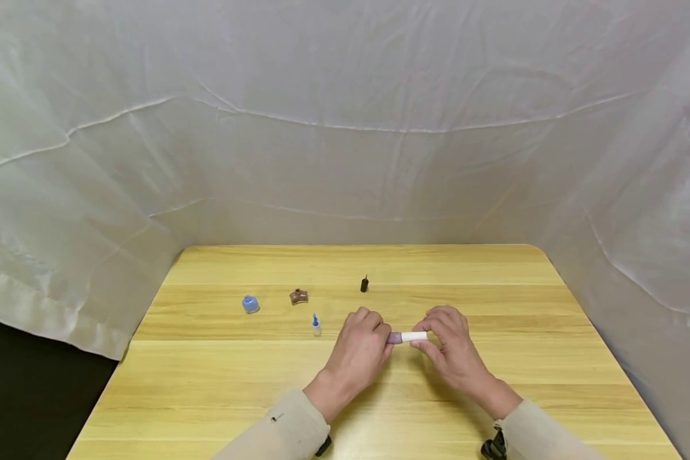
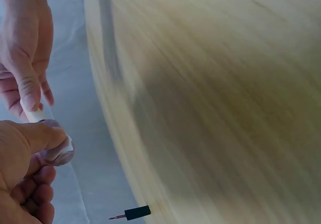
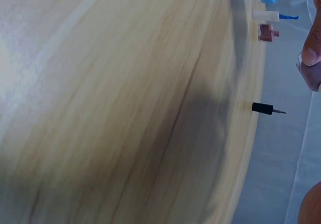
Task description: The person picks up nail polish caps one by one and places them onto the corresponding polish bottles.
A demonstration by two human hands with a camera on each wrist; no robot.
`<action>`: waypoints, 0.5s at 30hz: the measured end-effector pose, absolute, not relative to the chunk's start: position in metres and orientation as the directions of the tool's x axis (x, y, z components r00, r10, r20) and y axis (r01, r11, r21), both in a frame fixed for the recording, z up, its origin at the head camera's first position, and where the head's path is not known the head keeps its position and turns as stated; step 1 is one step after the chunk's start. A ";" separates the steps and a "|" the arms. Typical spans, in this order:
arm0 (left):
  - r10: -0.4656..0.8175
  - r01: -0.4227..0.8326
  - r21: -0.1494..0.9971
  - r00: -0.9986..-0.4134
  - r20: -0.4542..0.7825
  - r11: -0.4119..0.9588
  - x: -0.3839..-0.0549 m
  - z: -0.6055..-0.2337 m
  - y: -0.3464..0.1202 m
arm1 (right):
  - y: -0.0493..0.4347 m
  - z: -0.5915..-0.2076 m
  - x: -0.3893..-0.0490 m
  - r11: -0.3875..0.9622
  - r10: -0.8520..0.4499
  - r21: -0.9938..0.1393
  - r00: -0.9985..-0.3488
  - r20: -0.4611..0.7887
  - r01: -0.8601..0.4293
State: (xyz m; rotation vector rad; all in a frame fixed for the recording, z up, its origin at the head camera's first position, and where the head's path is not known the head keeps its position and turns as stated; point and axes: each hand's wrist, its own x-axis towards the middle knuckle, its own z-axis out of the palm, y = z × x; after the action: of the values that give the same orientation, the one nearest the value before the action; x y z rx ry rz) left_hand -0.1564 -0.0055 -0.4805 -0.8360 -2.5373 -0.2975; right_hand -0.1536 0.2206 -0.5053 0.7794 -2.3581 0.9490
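Above table (image 1: 218, 383), both hands pinching polish bottle (image 1: 408, 337)

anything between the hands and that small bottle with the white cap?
Nothing visible. Both hands already have it: the left hand grips the purple bottle end, and the right hand pinches its white cap. The black brush cap, blue-tipped cap and other bottles stand apart, farther back on the table.

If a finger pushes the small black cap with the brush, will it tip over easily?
Probably yes. The black cap with the brush stands upright on the table, narrow and tall, so it likely tips. It looks tiny, probably very light, and being round may roll afterwards.
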 end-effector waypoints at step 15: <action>0.464 0.588 0.135 -0.741 0.486 0.797 -0.160 -0.496 0.008 | 0.221 -0.494 -0.151 0.665 -0.235 -0.541 -0.832 0.503 -0.515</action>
State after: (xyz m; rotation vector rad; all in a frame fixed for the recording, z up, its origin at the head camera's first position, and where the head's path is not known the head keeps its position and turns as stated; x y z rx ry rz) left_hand -0.1605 0.0084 -0.4957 -0.7890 -2.5510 -0.3904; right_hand -0.1508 0.2211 -0.4943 0.5897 -2.4893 0.9818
